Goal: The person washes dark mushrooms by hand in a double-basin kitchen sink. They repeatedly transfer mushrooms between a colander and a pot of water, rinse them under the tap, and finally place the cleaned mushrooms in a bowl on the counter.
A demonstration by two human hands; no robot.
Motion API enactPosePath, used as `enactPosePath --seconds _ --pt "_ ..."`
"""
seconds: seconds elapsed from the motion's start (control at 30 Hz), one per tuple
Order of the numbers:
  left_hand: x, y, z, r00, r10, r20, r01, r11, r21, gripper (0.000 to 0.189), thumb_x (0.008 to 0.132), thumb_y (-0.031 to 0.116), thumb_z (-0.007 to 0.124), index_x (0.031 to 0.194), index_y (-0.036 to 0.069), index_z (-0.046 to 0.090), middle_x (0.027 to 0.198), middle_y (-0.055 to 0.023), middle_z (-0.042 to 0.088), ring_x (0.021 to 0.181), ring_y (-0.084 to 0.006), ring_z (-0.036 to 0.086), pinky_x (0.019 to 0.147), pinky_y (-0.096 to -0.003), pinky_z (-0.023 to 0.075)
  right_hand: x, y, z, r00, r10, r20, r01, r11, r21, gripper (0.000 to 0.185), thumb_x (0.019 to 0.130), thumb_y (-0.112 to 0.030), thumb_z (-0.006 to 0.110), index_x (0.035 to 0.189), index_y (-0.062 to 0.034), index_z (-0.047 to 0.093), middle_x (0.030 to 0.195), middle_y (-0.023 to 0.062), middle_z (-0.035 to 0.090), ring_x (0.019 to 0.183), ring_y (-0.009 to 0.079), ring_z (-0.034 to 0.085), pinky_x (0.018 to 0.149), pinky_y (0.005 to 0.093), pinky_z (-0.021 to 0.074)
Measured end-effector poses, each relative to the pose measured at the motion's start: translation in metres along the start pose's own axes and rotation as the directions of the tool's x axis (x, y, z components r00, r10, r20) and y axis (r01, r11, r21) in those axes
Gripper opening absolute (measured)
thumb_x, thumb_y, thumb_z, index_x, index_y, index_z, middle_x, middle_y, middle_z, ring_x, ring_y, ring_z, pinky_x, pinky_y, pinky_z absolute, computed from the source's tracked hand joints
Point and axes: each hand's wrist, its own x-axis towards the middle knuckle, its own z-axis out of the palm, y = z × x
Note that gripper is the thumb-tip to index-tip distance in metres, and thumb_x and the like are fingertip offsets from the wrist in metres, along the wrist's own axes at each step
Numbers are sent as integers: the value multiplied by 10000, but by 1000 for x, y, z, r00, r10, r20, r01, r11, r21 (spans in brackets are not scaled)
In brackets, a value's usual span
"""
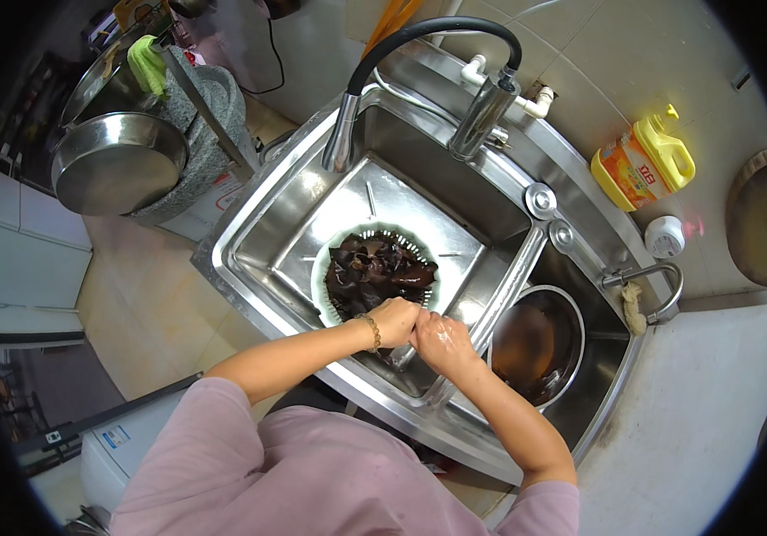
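Observation:
My left hand (393, 321), with a beaded bracelet on its wrist, meets my right hand (447, 340) over the near side of the large sink basin. Both hands have curled fingers and are pressed together, the right one wet. What they hold between them is hidden. Just beyond the hands, a pale green plastic colander (320, 281) stands in the basin, heaped with dark wet pieces that look like wood ear mushrooms (380, 268). Some dark matter (383, 355) shows beneath my left wrist; whether it hangs from the hands or lies in the sink, I cannot tell.
A round metal bowl (577, 335) of brown liquid stands in the smaller basin. The black-hosed faucet (340, 137) arches over the large one. A yellow detergent jug (644, 164) and white pump bottle (665, 236) stand along the wall. Metal pans (118, 164) sit at left.

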Motion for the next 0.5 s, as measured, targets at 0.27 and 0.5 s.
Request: enactPosePath --seconds 0.27,0.5 --pt "-19 -29 -9 897 230 -378 -146 960 240 107 694 74 605 714 34 509 667 -151 581 671 -338 606 618 -427 481 26 -39 15 904 419 86 -271 406 873 318 855 -264 425 660 -23 496 571 168 528 444 227 477 451 395 391" --pt "0 -54 -21 843 -38 -537 115 987 110 315 678 143 748 870 84 505 786 -79 568 795 -290 575 735 -404 435 -31 -46 -7 951 61 304 -167 -725 668 279 898 -302 345 688 -118 347 587 -13 310 485 111 309 477 268 293"
